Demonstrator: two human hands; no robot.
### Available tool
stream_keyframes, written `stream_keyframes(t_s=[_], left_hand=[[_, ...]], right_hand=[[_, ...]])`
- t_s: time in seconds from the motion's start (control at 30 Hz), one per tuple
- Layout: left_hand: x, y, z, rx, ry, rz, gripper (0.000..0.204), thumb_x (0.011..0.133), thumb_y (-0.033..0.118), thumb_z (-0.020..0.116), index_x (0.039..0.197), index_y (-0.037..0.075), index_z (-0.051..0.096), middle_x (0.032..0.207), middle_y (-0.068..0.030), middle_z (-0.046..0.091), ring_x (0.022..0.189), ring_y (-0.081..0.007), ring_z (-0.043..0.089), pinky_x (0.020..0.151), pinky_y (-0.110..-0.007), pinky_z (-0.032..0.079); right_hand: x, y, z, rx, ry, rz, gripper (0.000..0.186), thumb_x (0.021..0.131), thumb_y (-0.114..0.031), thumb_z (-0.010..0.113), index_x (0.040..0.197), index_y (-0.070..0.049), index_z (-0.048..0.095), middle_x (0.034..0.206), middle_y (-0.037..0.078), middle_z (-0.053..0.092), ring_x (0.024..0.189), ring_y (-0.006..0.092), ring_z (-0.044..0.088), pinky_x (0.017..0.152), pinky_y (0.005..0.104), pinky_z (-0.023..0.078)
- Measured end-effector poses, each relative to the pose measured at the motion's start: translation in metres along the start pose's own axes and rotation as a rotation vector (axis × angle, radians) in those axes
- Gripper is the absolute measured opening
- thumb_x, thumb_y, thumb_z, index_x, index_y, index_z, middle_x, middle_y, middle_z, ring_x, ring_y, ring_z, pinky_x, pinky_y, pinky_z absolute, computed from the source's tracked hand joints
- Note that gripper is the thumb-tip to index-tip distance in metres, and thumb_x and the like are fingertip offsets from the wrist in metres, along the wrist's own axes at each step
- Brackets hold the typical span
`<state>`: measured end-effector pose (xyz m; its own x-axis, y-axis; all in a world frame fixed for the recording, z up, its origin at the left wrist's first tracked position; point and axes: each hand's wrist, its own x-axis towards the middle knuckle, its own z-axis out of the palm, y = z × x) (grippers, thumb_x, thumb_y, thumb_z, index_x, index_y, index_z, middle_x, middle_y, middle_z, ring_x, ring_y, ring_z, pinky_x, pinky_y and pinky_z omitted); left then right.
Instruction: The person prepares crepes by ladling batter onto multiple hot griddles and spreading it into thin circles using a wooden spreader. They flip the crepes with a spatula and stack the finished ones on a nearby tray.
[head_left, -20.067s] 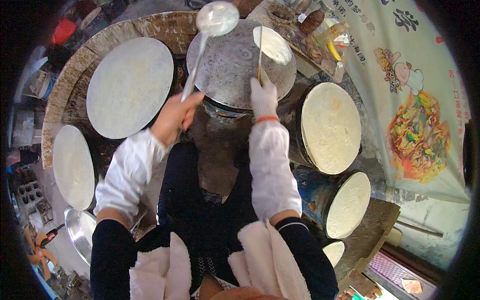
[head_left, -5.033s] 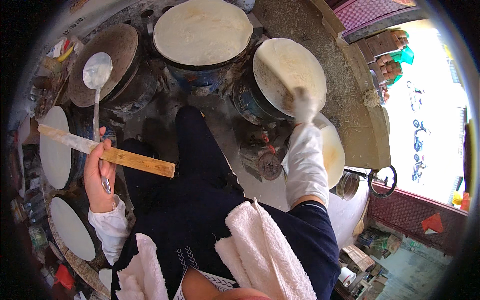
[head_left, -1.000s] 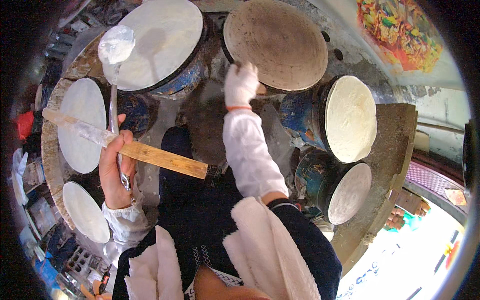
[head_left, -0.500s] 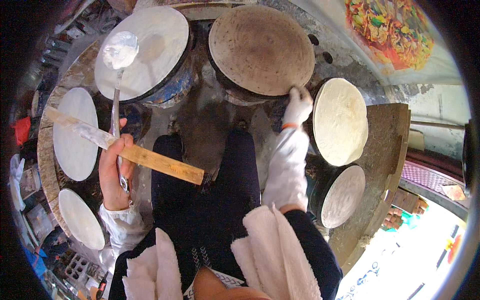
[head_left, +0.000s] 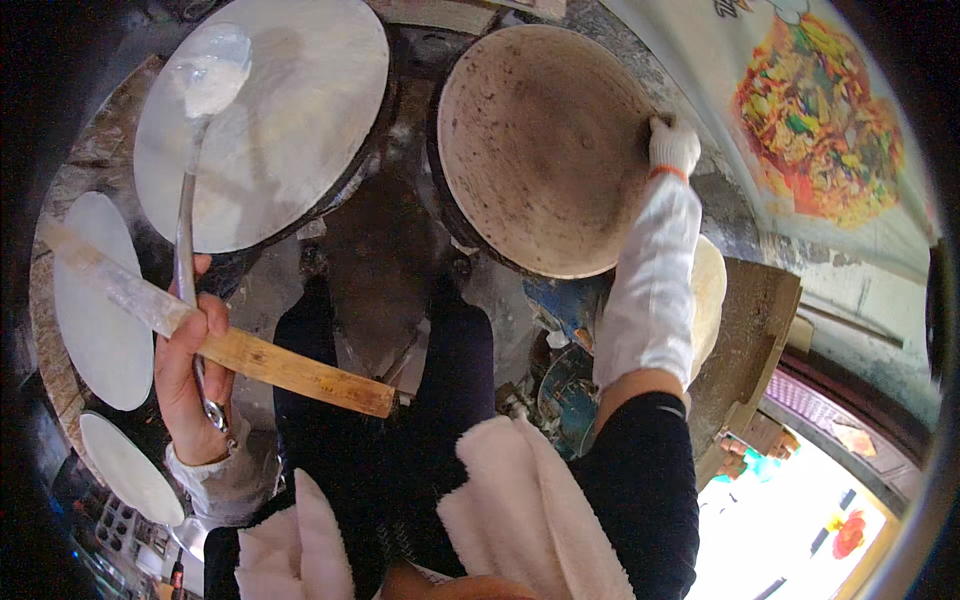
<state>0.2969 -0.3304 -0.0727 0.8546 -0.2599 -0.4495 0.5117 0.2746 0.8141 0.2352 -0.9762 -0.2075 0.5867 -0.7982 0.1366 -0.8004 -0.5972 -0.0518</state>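
Note:
My left hand (head_left: 190,385) is closed round a long-handled metal ladle (head_left: 187,230) and a flat wooden scraper stick (head_left: 290,377), which cross each other in the fingers. White batter (head_left: 212,95) lies in the ladle's bowl, above a large round griddle (head_left: 310,130) with a pale layer on its top. My right hand (head_left: 675,148), in a white glove with an orange cuff, grips the right rim of a bare brown griddle (head_left: 540,150). The brown griddle looks tilted, and its underside and the fingertips are partly hidden.
On the left stand two smaller pale-topped griddles (head_left: 100,300) (head_left: 130,468). Behind my right forearm, another pale-topped griddle (head_left: 708,300) is mostly hidden. A wooden ledge (head_left: 750,330) curves along the right, below a wall poster of food (head_left: 820,120).
My right hand has moved from the near right edge of the brown griddle, up and outward along its right rim. The view has shifted; my left hand still holds the ladle and scraper stick.

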Motion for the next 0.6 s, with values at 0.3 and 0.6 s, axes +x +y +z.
stream_keyframes(t_s=[0.3, 0.6], left_hand=[[0.013, -0.007, -0.015, -0.019, 0.025, 0.028, 0.054, 0.100, 0.012, 0.054, 0.147, -0.005, 0.033, 0.087, -0.0038, 0.054, 0.040, 0.0000, 0.035, 0.035, -0.016, 0.028], [0.013, 0.000, -0.008, -0.007, 0.007, 0.015, 0.057, 0.095, 0.016, 0.059, 0.143, -0.005, 0.036, 0.082, -0.0044, 0.057, 0.037, -0.0034, 0.039, 0.033, -0.017, 0.028]], right_hand=[[0.015, -0.227, 0.019, 0.058, -0.123, -0.389, 0.031, 0.091, -0.028, 0.058, 0.115, -0.013, 0.070, 0.117, 0.018, 0.070, 0.113, 0.0376, 0.064, 0.097, 0.0467, 0.052], [-0.024, 0.036, -0.011, 0.126, -0.072, 0.156, 0.033, 0.085, -0.029, 0.062, 0.110, -0.013, 0.074, 0.110, 0.022, 0.071, 0.109, 0.0377, 0.067, 0.094, 0.0453, 0.052]])
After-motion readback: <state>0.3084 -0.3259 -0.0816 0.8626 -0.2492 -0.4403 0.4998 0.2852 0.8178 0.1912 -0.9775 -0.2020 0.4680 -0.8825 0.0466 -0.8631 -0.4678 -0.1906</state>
